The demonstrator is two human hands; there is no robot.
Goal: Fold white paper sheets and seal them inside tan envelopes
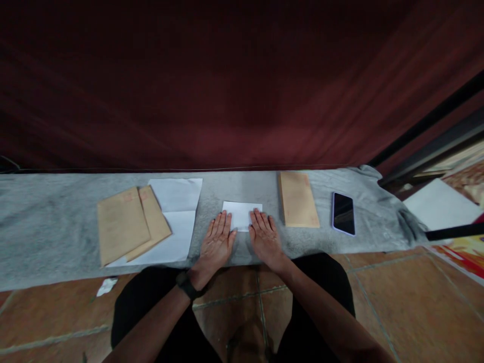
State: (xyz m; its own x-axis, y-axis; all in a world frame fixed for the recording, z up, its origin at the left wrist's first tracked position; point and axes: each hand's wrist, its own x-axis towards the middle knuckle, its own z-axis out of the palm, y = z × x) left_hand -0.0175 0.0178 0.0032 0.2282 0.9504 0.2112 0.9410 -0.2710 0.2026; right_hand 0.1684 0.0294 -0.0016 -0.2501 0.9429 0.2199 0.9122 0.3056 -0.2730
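A small white folded sheet of paper (pixel 241 214) lies flat on the grey cloth in front of me. My left hand (pixel 217 239) rests palm down on its left end, fingers stretched out. On the right end lies my right hand (pixel 264 237), also flat with fingers extended. Right of that hand is a neat stack of brown envelopes (pixel 300 199). To the left, a brown envelope (pixel 123 222) overlaps another brown envelope (pixel 154 218), and both lie on a larger white sheet (pixel 180 219) with a crease across it.
The grey cloth (pixel 260 184) covers a long narrow surface. A phone (pixel 344 214) lies at its right. Behind hangs a dark red curtain (pixel 242 101). A crumpled white scrap (pixel 107 286) lies on the tiled floor (pixel 408 292). Black bars (pixel 434 116) stand at the far right.
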